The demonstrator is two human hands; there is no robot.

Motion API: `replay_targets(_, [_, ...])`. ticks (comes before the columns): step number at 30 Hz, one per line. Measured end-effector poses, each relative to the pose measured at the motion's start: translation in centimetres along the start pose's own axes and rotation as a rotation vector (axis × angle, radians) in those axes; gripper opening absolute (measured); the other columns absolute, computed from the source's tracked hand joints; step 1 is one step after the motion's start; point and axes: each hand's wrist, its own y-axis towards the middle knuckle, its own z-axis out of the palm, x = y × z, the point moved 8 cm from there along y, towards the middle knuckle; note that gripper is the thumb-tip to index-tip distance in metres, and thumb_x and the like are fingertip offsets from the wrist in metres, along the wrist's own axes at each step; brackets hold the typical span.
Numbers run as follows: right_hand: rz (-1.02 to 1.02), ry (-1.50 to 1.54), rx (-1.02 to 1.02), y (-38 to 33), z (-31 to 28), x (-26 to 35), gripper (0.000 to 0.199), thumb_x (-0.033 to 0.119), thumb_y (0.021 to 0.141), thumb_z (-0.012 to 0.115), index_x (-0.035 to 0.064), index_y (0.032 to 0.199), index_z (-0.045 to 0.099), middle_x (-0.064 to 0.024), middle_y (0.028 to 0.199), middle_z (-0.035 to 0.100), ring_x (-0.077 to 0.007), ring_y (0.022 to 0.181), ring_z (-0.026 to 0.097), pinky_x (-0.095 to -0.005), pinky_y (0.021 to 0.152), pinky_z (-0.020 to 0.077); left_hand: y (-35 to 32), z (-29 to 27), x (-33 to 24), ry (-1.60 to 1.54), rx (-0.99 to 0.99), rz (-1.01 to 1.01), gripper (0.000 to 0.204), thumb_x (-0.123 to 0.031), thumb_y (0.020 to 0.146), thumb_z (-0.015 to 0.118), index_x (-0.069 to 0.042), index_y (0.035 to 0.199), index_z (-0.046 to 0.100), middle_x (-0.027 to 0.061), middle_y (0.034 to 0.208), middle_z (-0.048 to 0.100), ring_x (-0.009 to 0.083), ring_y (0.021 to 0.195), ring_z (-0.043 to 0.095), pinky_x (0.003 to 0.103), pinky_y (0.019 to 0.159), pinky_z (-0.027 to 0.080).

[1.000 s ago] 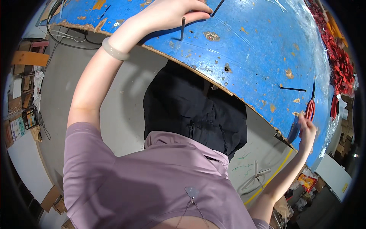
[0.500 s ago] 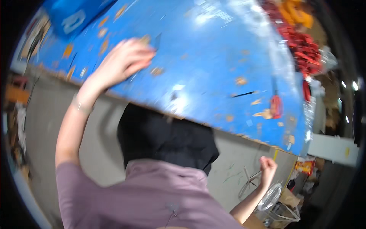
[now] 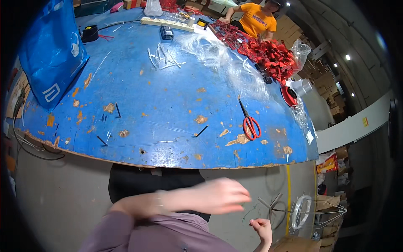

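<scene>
My left hand (image 3: 224, 195) crosses in front of my body, below the table's front edge and off the table. Motion smears its fingers, so whether it holds anything cannot be told. Lower right, my right hand (image 3: 262, 231) is closed, fingers curled; anything inside is hidden. The two hands are near each other but apart. On the blue table (image 3: 168, 101) stand thin black pegs, one at the left (image 3: 102, 140), one farther back (image 3: 118, 110) and one at the middle (image 3: 201, 131). Fine clear strands stretch across the tabletop near them.
Red-handled scissors (image 3: 249, 124) lie at the right. Clear strands (image 3: 210, 54), white strips (image 3: 163, 59), a power strip (image 3: 167, 24) and red ribbon bows (image 3: 273, 56) lie farther back. A blue bag (image 3: 52, 59) stands left. Across the table is a person (image 3: 256, 19). A wire reel stand (image 3: 302, 212) is on the floor.
My left hand has left the tabletop and swung down and right, close to my right hand. My right hand stays closed, now lower and farther left. The view has shifted, showing more of the table.
</scene>
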Motion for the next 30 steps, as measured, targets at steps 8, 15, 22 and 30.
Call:
replay_targets(8, [-0.110, -0.002, 0.289, -7.2, 0.9, 3.8, 0.012, 0.011, 0.070, 0.064, 0.0002, 0.067, 0.061, 0.0002, 0.053, 0.051, -0.0081, 0.054, 0.045, -0.0233, 0.053, 0.0371, -1.6, 21.1, -0.6, -0.789, 0.586, -0.381, 0.042, -0.030, 0.086, 0.048, 0.006, 0.107, 0.048, 0.0104, 0.079, 0.057, 0.0209, 0.072, 0.053, 0.030, 0.061, 0.042])
replay_targets(15, [-0.185, -0.009, 0.114, -5.3, -5.5, 1.6, 0.011, 0.011, 0.068, 0.065, 0.0007, 0.067, 0.061, 0.0023, 0.051, 0.049, -0.0103, 0.052, 0.044, -0.0242, 0.058, 0.0365, -9.0, 6.2, 2.5, -1.335, 0.378, -0.831, 0.022, -0.020, 0.085, 0.049, 0.000, 0.085, 0.058, -0.0076, 0.053, 0.036, -0.0002, 0.046, 0.026, 0.017, 0.040, 0.019])
replay_targets(22, [-0.706, 0.006, 0.173, 0.4, -4.1, 11.4, 0.019, 0.017, 0.068, 0.069, 0.0004, 0.063, 0.062, -0.0015, 0.055, 0.056, -0.0084, 0.051, 0.049, -0.0234, 0.046, 0.0349, -19.1, -11.8, -1.3, -1.039, -0.321, -0.284, 0.022, -0.011, 0.079, 0.053, 0.007, 0.065, 0.057, 0.0128, 0.056, 0.057, 0.0149, 0.039, 0.044, 0.025, 0.037, 0.033])
replay_targets(30, [-1.069, -0.165, 0.301, 3.4, 3.6, 29.8, 0.015, 0.015, 0.074, 0.065, 0.0009, 0.075, 0.064, -0.0048, 0.062, 0.057, -0.0098, 0.055, 0.050, -0.0232, 0.050, 0.0390, -26.9, -22.6, -1.9, -0.791, -0.800, -0.094, 0.033, -0.022, 0.090, 0.043, -0.004, 0.062, 0.041, -0.0015, 0.042, 0.030, 0.0076, 0.032, 0.023, 0.022, 0.030, 0.019])
